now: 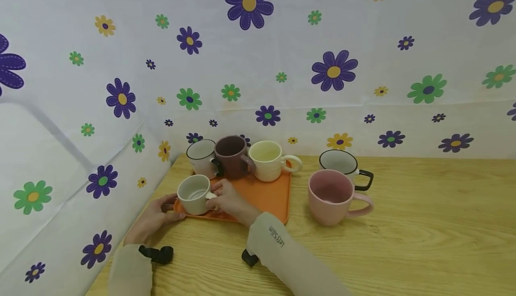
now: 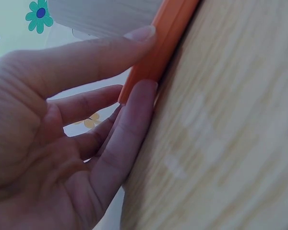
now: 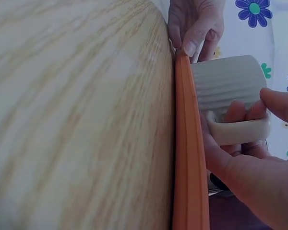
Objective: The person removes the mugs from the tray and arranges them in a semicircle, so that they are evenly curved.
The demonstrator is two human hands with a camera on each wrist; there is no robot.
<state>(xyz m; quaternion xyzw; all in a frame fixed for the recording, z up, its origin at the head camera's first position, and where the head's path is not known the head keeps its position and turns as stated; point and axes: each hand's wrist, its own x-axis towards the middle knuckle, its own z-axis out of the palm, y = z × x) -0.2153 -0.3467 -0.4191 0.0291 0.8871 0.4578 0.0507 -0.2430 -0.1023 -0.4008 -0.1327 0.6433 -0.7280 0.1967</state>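
A pale ribbed mug (image 1: 194, 199) stands upright at the near left corner of an orange tray (image 1: 258, 197), its handle in my right hand (image 1: 231, 199), fingers curled through the loop. My left hand (image 1: 155, 217) pinches the tray's corner between thumb and fingers, nearly closed. Whether the mug's base sits fully down, I cannot tell. It looks like glazed ceramic: stiff, probably modest in weight, smooth and chippable, best held by the handle. Behind it on the tray stand a black-rimmed mug (image 1: 201, 164), a brown mug (image 1: 231, 166) and a cream mug (image 1: 266, 166); a pink mug (image 1: 328, 204) stands apart, to the right, on the wooden bench (image 1: 423, 233)
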